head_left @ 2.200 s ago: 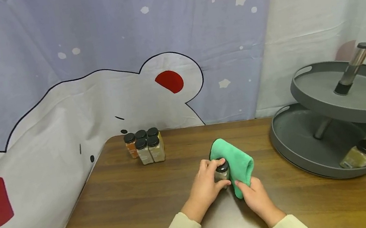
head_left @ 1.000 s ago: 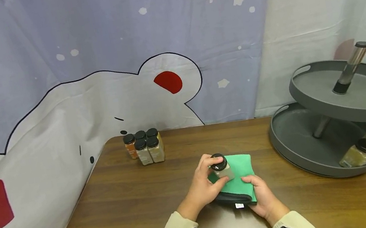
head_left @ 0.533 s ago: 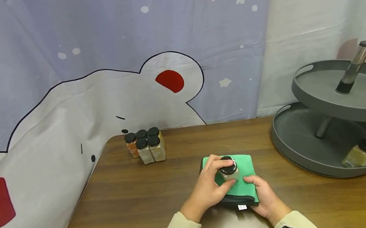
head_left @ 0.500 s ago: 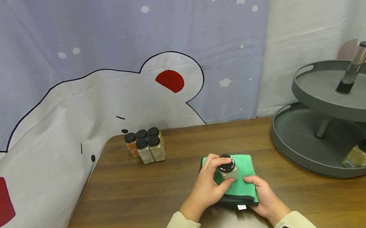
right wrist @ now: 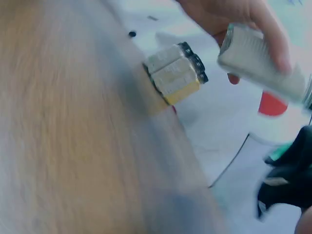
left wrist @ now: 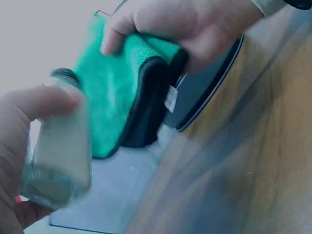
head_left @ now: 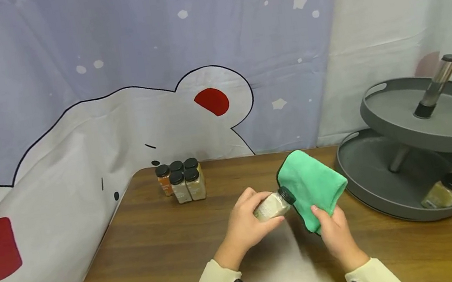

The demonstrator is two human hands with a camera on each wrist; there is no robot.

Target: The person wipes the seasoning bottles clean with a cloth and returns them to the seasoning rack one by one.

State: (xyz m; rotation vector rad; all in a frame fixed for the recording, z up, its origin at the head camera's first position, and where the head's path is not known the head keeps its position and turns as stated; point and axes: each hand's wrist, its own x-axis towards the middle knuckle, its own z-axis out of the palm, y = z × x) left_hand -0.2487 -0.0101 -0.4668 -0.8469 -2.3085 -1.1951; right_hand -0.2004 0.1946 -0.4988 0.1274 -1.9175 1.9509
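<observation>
My left hand (head_left: 244,221) grips a spice jar (head_left: 272,206) of pale contents, tipped on its side with the black lid toward the right. A green cloth (head_left: 309,187) with dark edging hangs from my right hand (head_left: 337,231), which pinches its lower right part between thumb and fingers. The lid's end overlaps the cloth's left side in the head view. In the left wrist view the jar (left wrist: 61,146) shows its clear base, blurred, beside the cloth (left wrist: 109,92). The right wrist view catches the jar (right wrist: 263,61) and a dark piece of the cloth (right wrist: 287,183).
Several black-lidded spice jars (head_left: 183,181) stand grouped at the table's back left. At the right stands a grey two-tier round tray (head_left: 400,193); two jars (head_left: 446,191) lean on its lower tier. A patterned curtain (head_left: 139,120) hangs behind the wooden table (head_left: 139,261).
The jar has gone from upright against the folded cloth to tipped sideways, lid rightward. My right hand has lifted the cloth up and to the right, away from under the jar.
</observation>
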